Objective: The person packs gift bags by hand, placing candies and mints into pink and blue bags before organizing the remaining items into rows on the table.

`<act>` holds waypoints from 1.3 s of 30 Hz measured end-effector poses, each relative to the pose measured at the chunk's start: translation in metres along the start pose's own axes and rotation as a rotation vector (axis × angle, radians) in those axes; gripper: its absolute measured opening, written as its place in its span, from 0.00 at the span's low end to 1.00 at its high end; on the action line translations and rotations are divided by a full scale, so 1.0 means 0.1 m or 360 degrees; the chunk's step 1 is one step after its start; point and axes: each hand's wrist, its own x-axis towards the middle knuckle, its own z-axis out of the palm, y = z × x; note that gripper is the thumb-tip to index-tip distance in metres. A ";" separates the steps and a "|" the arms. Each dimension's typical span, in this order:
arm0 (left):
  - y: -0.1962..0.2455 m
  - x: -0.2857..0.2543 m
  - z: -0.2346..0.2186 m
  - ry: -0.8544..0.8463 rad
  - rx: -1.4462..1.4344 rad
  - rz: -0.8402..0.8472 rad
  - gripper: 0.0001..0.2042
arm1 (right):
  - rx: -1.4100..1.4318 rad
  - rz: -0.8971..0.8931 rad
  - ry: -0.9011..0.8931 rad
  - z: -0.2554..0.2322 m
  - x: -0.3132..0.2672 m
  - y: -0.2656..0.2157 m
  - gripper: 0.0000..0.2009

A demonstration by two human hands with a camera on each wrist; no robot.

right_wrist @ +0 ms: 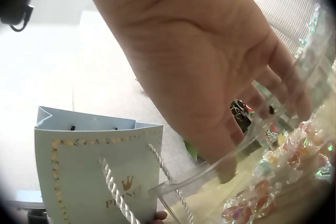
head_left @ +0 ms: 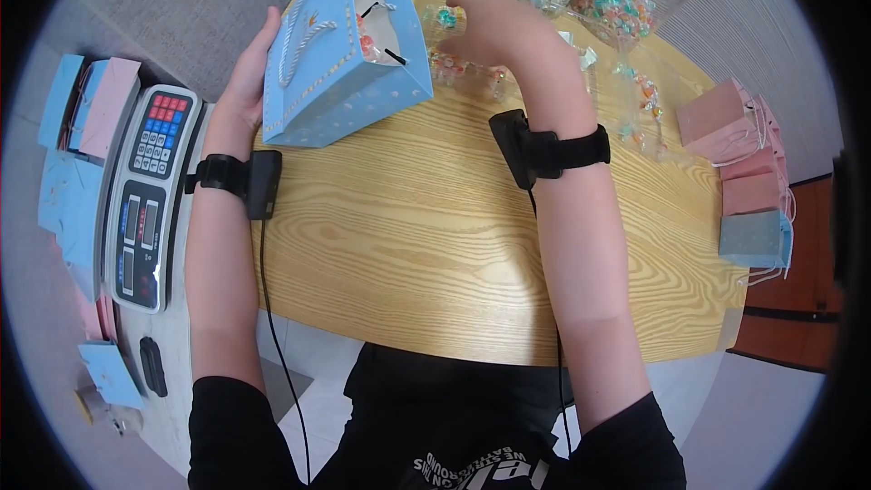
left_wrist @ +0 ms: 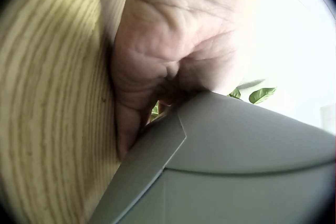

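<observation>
candy [right_wrist: 296, 153] lies just below right hand [head_left: 506, 29], fingers spread. left hand [head_left: 247, 82], farther, touches bag [head_left: 376, 102]; cannot tell its grip.

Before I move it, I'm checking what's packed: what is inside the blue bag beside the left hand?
Inside the blue bag, some reddish pieces and two short black pieces show against the pale inner wall. The sides cover anything deeper; the bottom cannot be seen.

Left arm [head_left: 222, 281] out forward, left hand [head_left: 247, 77] with fingers [head_left: 269, 29] partly hidden. Right arm [head_left: 581, 254] also forward; right hand [head_left: 510, 27] angled left, back up, fingers [right_wrist: 287, 71] apart, loosely curved.
</observation>
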 end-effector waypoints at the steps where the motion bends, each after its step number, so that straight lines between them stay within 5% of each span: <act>1: 0.00 0.00 0.00 -0.0001 0.0001 0.0000 0.26 | 0.0000 0.0001 0.0001 0.02 -0.02 -0.02 0.28; 4: 0.01 0.00 -0.01 0.0039 0.0007 -0.0009 0.26 | -0.0002 0.0092 -0.0211 0.11 -0.01 -0.04 0.33; 9: -0.01 0.09 -0.14 -0.0039 0.0021 -0.0071 0.32 | 0.0074 -0.0061 -0.0515 0.14 0.10 -0.01 0.28; 15: -0.01 0.09 -0.15 -0.0078 0.0032 -0.0103 0.34 | 0.0303 -0.0153 -0.0391 0.25 0.19 0.11 0.12; 22: 0.00 0.06 -0.09 -0.0066 0.0028 -0.0112 0.34 | 0.0367 -0.0114 -0.0321 0.21 0.19 0.13 0.07; 24: 0.00 0.00 0.00 -0.0038 -0.0090 -0.0099 0.27 | 0.0292 -0.0193 -0.0159 0.16 0.18 0.15 0.07; 33: -0.03 0.11 -0.21 0.0027 0.0040 -0.0073 0.33 | 0.0595 -0.0363 0.0175 -0.19 0.17 0.35 0.09; 37: -0.03 0.12 -0.24 0.0025 0.0047 -0.0062 0.32 | 0.0865 -0.0277 0.0312 -0.63 -0.16 -0.04 0.09; 39: -0.03 0.10 -0.19 0.0012 0.0022 -0.0057 0.32 | 0.0973 -0.0379 0.0641 -0.64 -0.20 -0.20 0.08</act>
